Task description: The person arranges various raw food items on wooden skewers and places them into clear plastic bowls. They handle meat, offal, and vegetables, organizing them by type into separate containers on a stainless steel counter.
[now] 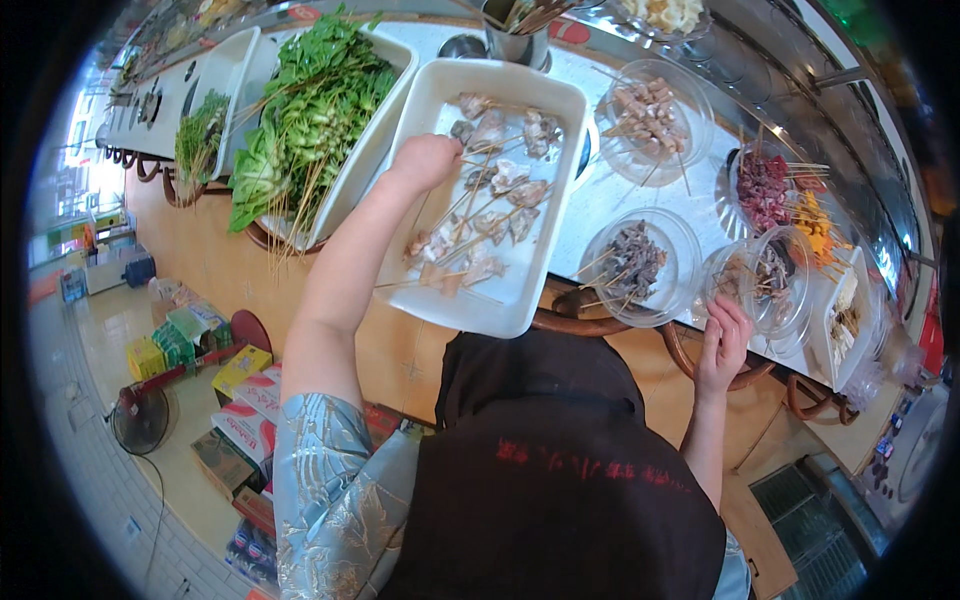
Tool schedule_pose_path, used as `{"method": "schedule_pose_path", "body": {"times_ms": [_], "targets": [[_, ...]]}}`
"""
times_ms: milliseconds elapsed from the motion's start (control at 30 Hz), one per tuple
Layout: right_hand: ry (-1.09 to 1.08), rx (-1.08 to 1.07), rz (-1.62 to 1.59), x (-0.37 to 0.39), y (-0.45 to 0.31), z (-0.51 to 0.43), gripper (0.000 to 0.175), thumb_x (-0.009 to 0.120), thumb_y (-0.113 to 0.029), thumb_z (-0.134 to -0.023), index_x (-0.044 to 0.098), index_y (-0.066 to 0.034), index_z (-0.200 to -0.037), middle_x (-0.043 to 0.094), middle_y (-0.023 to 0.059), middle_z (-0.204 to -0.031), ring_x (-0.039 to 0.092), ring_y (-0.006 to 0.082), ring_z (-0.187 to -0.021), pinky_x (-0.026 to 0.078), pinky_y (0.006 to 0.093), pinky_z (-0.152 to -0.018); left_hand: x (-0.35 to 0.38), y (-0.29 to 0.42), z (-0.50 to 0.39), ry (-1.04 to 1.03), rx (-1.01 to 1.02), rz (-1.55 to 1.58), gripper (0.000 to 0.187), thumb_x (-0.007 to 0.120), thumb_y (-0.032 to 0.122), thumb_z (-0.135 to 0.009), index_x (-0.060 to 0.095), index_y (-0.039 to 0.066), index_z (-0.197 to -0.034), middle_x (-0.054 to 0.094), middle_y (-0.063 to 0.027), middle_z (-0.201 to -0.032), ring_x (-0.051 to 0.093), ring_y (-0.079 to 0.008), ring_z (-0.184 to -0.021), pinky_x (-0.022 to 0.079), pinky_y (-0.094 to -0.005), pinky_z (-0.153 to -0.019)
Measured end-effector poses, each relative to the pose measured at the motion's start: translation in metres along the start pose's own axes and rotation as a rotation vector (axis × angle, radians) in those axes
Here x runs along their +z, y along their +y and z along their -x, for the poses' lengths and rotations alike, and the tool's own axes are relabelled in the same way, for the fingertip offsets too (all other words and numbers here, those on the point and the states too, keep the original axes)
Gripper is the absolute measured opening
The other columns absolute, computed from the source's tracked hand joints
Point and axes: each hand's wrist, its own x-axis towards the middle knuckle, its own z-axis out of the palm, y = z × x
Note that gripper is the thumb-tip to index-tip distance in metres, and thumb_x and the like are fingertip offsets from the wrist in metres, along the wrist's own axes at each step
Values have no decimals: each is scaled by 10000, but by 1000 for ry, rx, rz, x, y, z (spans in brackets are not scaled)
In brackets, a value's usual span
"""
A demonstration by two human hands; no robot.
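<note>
My left hand reaches into a white rectangular tray of skewered pale meat pieces. Its fingertips are at a dark meat piece near the tray's left wall; the fingers hide whether they grip it. Wooden skewers cross one another on the tray's bottom. On the other side, my right hand hangs by the table's front edge, fingers loosely bent and thumb apart. Its fingertips overlap the rim of a clear plastic bowl of skewered food, and nothing shows in its grasp.
Left of the tray, skewered leafy greens fill another white tray. Clear bowls of grey skewers and pinkish skewers stand to the right. A metal cup of sticks is behind. Curved chair backs line the table edge.
</note>
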Motion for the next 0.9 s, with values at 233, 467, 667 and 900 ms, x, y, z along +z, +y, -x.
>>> {"method": "schedule_pose_path", "body": {"times_ms": [233,467,667,900], "targets": [[-125,-72,-54,33,-21,-24,153,560,-24,-840,644,-15,-968,602,123,-1029,545,250,-934,417,342,-835,22,4,32,85,51,264,457,554,355,-870,529,31,-1191,595,-166,-1114,562,-337,-1021,453,-408,-855],[-178,-117,-97,45,-29,-31,150,565,-19,-836,646,-28,-962,601,125,-1031,547,247,-937,422,337,-828,41,-7,26,8,-36,472,334,561,267,-864,587,80,-1139,626,-161,-1041,587,-321,-976,467,-395,-834],[-190,-116,-124,45,-29,-27,145,573,-27,-837,648,-32,-961,600,122,-1024,550,249,-946,432,337,-831,26,5,46,280,-52,412,268,569,218,-839,624,66,-1053,652,-146,-927,616,-299,-878,478,-373,-793],[-266,-75,-285,53,-35,-24,130,573,-24,-840,640,-22,-951,601,121,-1017,568,259,-944,449,337,-822,31,15,111,-352,83,350,138,583,168,-781,678,75,-816,661,-104,-760,626,-281,-726,488,-376,-676]]}}
